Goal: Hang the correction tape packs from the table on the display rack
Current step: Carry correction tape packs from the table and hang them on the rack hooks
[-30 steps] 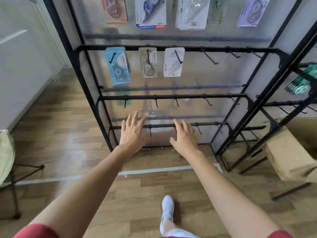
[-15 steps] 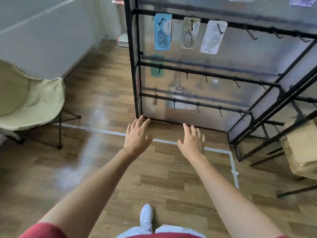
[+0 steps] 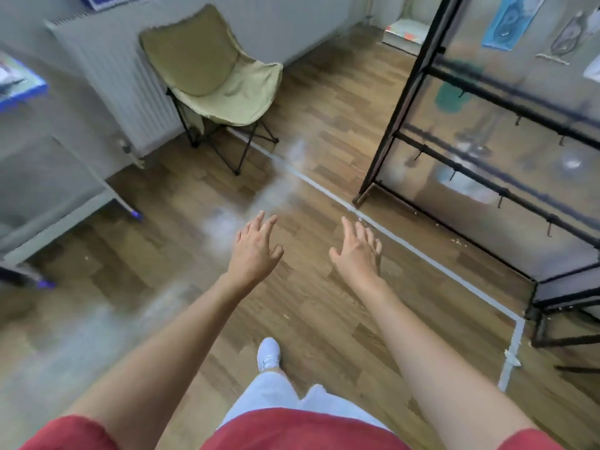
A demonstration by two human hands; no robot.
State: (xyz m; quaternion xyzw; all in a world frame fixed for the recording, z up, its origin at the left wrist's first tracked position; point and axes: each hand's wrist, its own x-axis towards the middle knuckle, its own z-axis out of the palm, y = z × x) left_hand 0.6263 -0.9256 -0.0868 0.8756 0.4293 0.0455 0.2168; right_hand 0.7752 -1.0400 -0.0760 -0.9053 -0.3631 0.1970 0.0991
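**Three correction tape packs (image 3: 513, 22) up on the display rack (image 3: 398, 125), and I hold nothing**

Three of them show at the top right, hanging in a row from the upper part of the rack. A blue pack (image 3: 511, 14) is on the left and a pale grey pack (image 3: 568, 39) is next to it. A white pack (image 3: 593, 70) is cut off by the picture's edge. All are too blurred to read. Below them, the rack's two lower rails carry small black hooks (image 3: 453, 175) in front of a translucent back panel (image 3: 487, 228).

My left hand (image 3: 256, 254) reaches out in front of me, back up, fingers straight and spread, gripping nothing. My right hand (image 3: 357, 258) is beside it with a gap between them, fingers loose and spread, also empty. Both hang over the wooden floor (image 3: 324, 303), well apart from the rack and touching nothing.

A white tape line (image 3: 389, 234) runs along the floor past my right hand, just in front of the rack's foot, and turns a corner lower right. Under my hands I see one white shoe (image 3: 268, 354), my white trousers (image 3: 272, 397) and my red shirt (image 3: 292, 430).

At the left the grey table (image 3: 58, 222) juts in. Its top is blurred, and I cannot tell whether any packs lie on it. Farther back an olive folding chair (image 3: 220, 82) stands just beside a white radiator (image 3: 107, 69). A flat white box (image 3: 406, 32) lies on the floor near the rack's far post.
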